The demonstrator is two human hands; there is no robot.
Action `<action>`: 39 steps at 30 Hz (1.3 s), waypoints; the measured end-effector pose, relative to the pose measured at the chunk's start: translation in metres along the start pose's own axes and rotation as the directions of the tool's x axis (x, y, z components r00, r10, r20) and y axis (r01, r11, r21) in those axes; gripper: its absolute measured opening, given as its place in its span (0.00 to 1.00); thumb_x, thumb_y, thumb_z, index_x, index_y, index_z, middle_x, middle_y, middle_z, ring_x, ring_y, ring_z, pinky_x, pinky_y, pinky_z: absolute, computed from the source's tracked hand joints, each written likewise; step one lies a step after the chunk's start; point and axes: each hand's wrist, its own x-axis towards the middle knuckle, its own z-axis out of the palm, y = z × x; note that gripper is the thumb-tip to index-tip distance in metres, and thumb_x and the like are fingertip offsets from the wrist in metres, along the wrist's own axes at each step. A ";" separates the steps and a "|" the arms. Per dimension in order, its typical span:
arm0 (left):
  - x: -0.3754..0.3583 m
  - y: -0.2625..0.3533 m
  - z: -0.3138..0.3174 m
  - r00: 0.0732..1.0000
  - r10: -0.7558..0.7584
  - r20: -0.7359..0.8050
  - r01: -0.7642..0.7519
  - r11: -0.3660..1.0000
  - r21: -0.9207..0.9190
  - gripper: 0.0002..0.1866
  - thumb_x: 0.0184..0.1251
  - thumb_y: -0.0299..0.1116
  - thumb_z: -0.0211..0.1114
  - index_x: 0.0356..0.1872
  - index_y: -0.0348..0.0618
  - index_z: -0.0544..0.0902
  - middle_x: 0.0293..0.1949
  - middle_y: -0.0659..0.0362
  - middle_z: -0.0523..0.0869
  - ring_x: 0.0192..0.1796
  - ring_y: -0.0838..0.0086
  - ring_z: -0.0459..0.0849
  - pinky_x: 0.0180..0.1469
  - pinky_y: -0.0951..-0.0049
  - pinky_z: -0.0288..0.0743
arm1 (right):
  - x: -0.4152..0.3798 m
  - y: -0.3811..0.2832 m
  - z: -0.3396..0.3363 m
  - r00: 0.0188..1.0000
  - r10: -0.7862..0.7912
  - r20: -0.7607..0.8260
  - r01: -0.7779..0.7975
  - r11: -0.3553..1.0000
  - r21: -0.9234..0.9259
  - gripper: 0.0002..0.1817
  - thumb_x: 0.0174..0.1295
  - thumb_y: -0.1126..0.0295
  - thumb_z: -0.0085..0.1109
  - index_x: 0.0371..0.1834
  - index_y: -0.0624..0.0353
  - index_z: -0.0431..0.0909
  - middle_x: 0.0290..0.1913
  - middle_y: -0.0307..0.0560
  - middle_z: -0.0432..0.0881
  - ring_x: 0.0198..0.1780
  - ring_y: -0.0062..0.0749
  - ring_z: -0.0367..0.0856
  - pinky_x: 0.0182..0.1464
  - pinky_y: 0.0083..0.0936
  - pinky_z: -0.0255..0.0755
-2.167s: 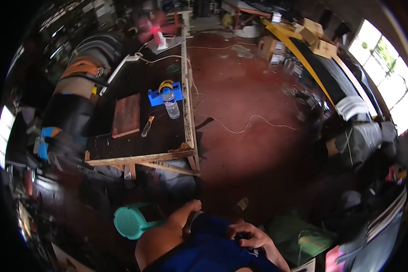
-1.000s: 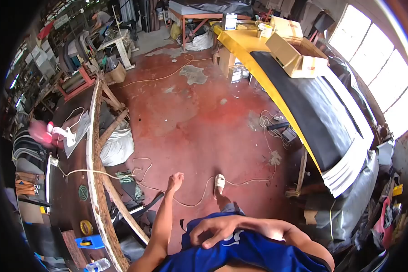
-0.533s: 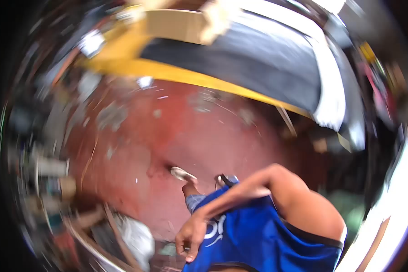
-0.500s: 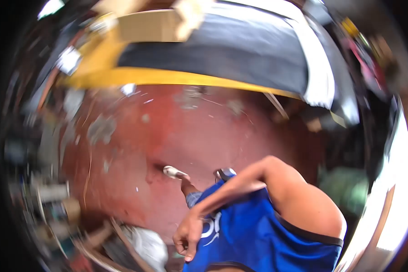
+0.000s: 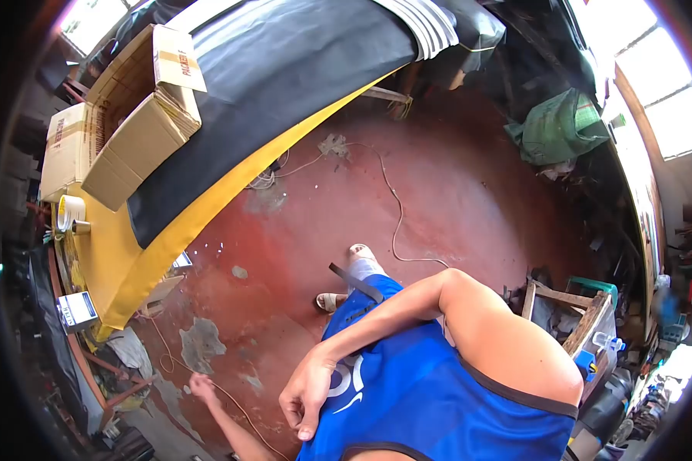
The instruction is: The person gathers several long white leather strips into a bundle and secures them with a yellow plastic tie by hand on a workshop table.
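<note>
My right hand (image 5: 307, 392) hangs in front of the blue sleeveless shirt (image 5: 430, 384), its arm bent across my body. The fingers are loosely bent with the thumb apart, and nothing shows in them. At the lower left, my left hand (image 5: 203, 387) is held out over the red floor (image 5: 300, 230). Its fingers look loosely bent and slightly soft in the picture, and I see no object in them. Neither hand touches the table covered in black sheet (image 5: 284, 92) and yellow sheet (image 5: 123, 269).
An open cardboard box (image 5: 138, 146) stands on the table near a tape roll (image 5: 71, 211) and a small white-and-blue box (image 5: 78, 310). A thin cord (image 5: 398, 219) crosses the floor. To the right are a green sack (image 5: 565, 127) and a wooden-framed crate (image 5: 565, 296).
My view has swung to the right, so the table and cardboard box now sit farther left. My left hand has come into view, and my feet have shifted. My right hand stays by the shirt.
</note>
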 end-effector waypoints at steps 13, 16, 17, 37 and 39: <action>-0.130 0.076 0.339 0.558 -0.049 0.828 -0.370 0.879 0.301 0.12 0.69 0.31 0.62 0.50 0.38 0.83 0.33 0.58 0.87 0.32 0.78 0.84 0.37 0.75 0.80 | -0.099 -0.026 -0.005 0.906 -0.111 -0.409 0.038 0.983 -0.181 0.24 0.70 0.52 0.56 0.38 0.69 0.80 0.30 0.41 0.82 0.36 0.22 0.78 0.43 0.26 0.72; -0.168 0.194 0.412 0.504 0.121 0.855 -0.594 0.767 0.241 0.12 0.69 0.30 0.60 0.49 0.37 0.83 0.31 0.55 0.87 0.32 0.75 0.83 0.38 0.73 0.77 | -0.200 -0.012 -0.017 0.526 -0.186 -0.830 -0.097 0.956 -0.276 0.16 0.65 0.60 0.60 0.40 0.64 0.82 0.33 0.42 0.84 0.38 0.23 0.79 0.45 0.26 0.73; -0.180 0.270 0.467 0.447 0.408 0.796 -0.665 0.747 -0.009 0.11 0.70 0.28 0.59 0.49 0.36 0.82 0.33 0.54 0.87 0.33 0.74 0.84 0.38 0.73 0.78 | -0.272 -0.016 -0.024 0.263 -0.221 -0.939 -0.099 0.962 -0.254 0.12 0.63 0.63 0.61 0.40 0.61 0.84 0.33 0.42 0.84 0.38 0.23 0.79 0.45 0.28 0.73; -0.102 0.555 0.808 0.121 0.971 0.204 -0.810 -0.022 0.586 0.09 0.78 0.30 0.51 0.44 0.32 0.71 0.37 0.55 0.72 0.37 0.70 0.70 0.41 0.72 0.68 | -0.958 0.118 -0.372 -0.967 0.145 -0.209 0.186 0.964 -0.190 0.13 0.58 0.67 0.62 0.45 0.61 0.81 0.41 0.54 0.85 0.47 0.48 0.84 0.51 0.36 0.75; -0.099 0.553 0.804 0.143 0.972 0.188 -0.807 0.004 0.590 0.09 0.78 0.30 0.51 0.44 0.32 0.71 0.37 0.53 0.72 0.37 0.68 0.70 0.42 0.71 0.68 | -0.967 0.132 -0.401 -0.985 0.111 -0.133 0.136 0.972 -0.191 0.14 0.56 0.66 0.63 0.43 0.61 0.81 0.42 0.57 0.84 0.49 0.51 0.82 0.51 0.39 0.74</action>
